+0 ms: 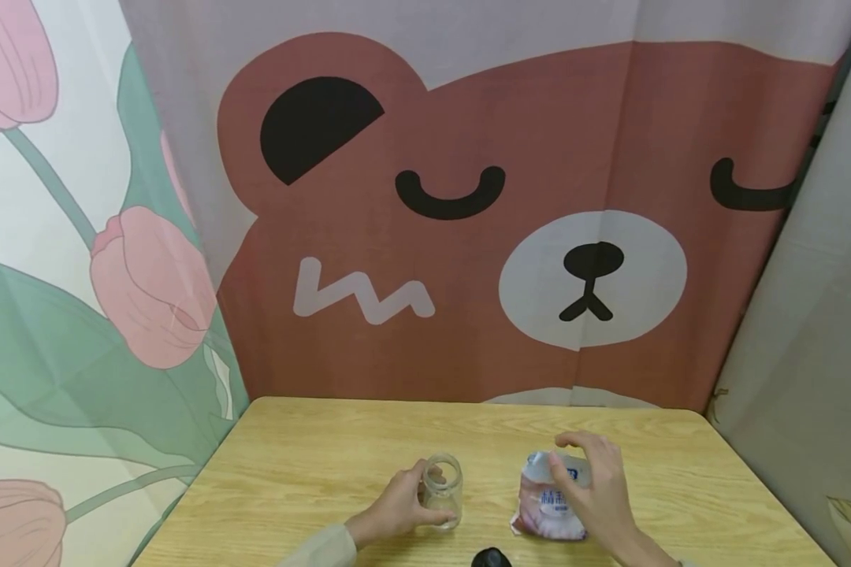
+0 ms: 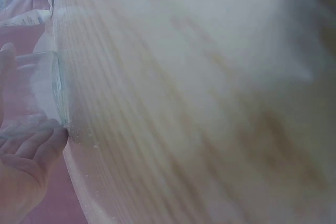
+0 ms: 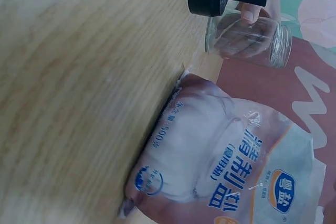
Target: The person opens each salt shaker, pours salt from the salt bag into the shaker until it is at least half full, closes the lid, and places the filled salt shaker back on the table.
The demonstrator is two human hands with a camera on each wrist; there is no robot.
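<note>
Starting at the left, we see one curtain printed with pink tulips (image 1: 152, 291), and then one left hand (image 1: 397, 502) whose fingers grasp the side of a glass jar (image 1: 450, 504). We count one jar; it stands upright left of the middle of the worktop (image 1: 291, 453), its long axis vertical and its uncovered mouth pointing up. To the right of it and nearer to us stands one black cap (image 1: 492, 558), narrow end up. Further right we find one printed salt bag (image 1: 542, 504), upright, its long axis also vertical and its lettered front facing the near side. Last comes one right hand (image 1: 601, 487) at the bag's upper right, its fingers parted and grasping nothing; we cannot tell whether the thumb touches the bag.
</note>
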